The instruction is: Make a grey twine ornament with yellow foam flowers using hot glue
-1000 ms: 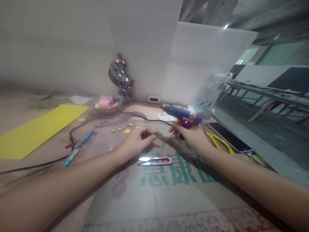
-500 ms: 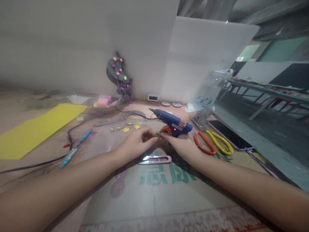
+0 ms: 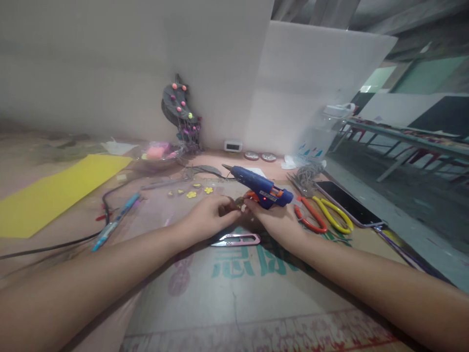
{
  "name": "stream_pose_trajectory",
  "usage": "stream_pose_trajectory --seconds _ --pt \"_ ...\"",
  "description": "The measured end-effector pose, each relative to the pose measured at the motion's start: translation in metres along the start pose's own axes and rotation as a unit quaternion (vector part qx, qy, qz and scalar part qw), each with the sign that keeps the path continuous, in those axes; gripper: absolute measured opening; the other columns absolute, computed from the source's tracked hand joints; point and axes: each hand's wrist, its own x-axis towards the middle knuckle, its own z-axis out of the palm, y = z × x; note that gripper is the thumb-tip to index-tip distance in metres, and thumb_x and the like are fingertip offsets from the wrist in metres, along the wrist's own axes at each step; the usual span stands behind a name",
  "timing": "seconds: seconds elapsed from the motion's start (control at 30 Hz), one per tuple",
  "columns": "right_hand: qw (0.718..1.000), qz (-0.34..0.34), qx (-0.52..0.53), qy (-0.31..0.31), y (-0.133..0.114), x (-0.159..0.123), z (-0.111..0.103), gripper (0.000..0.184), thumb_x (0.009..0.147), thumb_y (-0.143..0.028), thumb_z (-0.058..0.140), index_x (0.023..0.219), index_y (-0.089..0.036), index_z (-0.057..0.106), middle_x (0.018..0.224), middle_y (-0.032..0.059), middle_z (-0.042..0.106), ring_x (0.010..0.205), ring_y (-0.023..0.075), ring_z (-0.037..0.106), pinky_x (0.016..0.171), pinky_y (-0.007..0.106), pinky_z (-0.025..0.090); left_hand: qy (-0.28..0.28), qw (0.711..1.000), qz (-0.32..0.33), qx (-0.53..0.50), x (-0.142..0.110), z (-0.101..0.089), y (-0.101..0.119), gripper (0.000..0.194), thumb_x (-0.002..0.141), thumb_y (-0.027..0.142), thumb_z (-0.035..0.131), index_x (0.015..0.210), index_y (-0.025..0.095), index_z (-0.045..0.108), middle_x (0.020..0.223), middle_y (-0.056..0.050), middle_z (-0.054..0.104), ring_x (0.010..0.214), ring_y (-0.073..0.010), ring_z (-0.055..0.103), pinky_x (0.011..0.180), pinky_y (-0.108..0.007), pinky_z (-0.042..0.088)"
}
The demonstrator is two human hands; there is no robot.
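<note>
My right hand [image 3: 276, 220] is closed around the blue glue gun [image 3: 258, 183], which has an orange trigger, a lit red light and its nozzle pointing up to the left. The thumb and a finger of that hand meet the left fingertips. My left hand [image 3: 210, 215] pinches a small brownish-yellow piece [image 3: 239, 201], mostly hidden by the fingers, so its kind is unclear. Just in front of the hands lie pink-handled thread snips [image 3: 242, 239]. Beyond the left hand are yellow flower pieces [image 3: 191, 194] and several smaller yellow bits [image 3: 180, 192].
Pliers with red and yellow handles [image 3: 311, 220], a phone [image 3: 350, 203] and grey yarn [image 3: 309, 171] lie right. At left are a yellow sheet [image 3: 62, 195], a blue pen [image 3: 117, 222] and a black cord [image 3: 54, 252]. A decorated grey moon shape [image 3: 172, 105] stands behind.
My right hand has come left with the glue gun until its fingertips met the left hand's, uncovering the red-handled part of the pliers. My left hand stays nearly in place.
</note>
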Motion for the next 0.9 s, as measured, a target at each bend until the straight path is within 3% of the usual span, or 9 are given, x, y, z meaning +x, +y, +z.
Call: stream_pose_trajectory --seconds 0.13,0.23,0.43,0.67,0.9 --pt "1.0 0.005 0.014 0.005 -0.001 0.0 -0.002 0.009 0.079 -0.032 0.061 0.082 -0.025 0.064 0.069 -0.0019 0.07 0.069 0.018 0.068 0.069 0.032 0.053 -0.023 1.0 0.019 -0.003 -0.002 -0.002 -0.001 0.013 0.08 0.024 0.054 0.074 0.018 0.064 0.07 0.001 0.066 0.066 -0.0142 0.059 0.062 -0.024 0.044" --pt "1.0 0.014 0.012 -0.006 -0.003 0.0 -0.003 0.01 0.08 -0.033 0.06 0.08 -0.024 0.064 0.069 -0.0016 0.069 0.068 0.0177 0.067 0.069 0.032 0.053 -0.01 1.0 0.012 0.01 -0.002 -0.002 0.001 0.011 0.078 0.022 0.054 0.076 0.017 0.064 0.074 0.0 0.066 0.07 -0.0153 0.06 0.065 -0.025 0.045" --pt "0.999 -0.014 -0.028 0.013 0.002 -0.001 -0.003 0.015 0.079 -0.038 0.061 0.086 -0.025 0.064 0.079 0.0004 0.071 0.074 0.0193 0.067 0.071 0.033 0.053 0.023 0.999 -0.026 -0.022 -0.003 -0.003 0.001 0.03 0.085 0.042 0.053 0.096 0.017 0.066 0.09 -0.005 0.07 0.077 -0.0186 0.063 0.067 -0.028 0.047" --pt "1.0 -0.012 -0.003 -0.015 -0.002 -0.004 -0.001 0.018 0.082 -0.038 0.058 0.086 -0.023 0.067 0.076 0.0009 0.071 0.07 0.0194 0.067 0.07 0.034 0.054 0.039 0.999 0.011 -0.03 -0.003 -0.004 -0.002 0.024 0.088 0.034 0.05 0.085 0.018 0.068 0.086 -0.002 0.071 0.081 -0.018 0.064 0.073 -0.027 0.046" --pt "0.994 -0.048 -0.098 0.012 -0.019 0.008 -0.034 0.02 0.085 -0.034 0.056 0.081 -0.021 0.071 0.084 0.0032 0.074 0.083 0.0212 0.069 0.082 0.035 0.052 0.063 0.998 -0.017 -0.006 -0.004 -0.004 -0.002 0.027 0.089 0.038 0.05 0.08 0.017 0.065 0.076 0.0 0.066 0.073 -0.0163 0.06 0.066 -0.026 0.042"
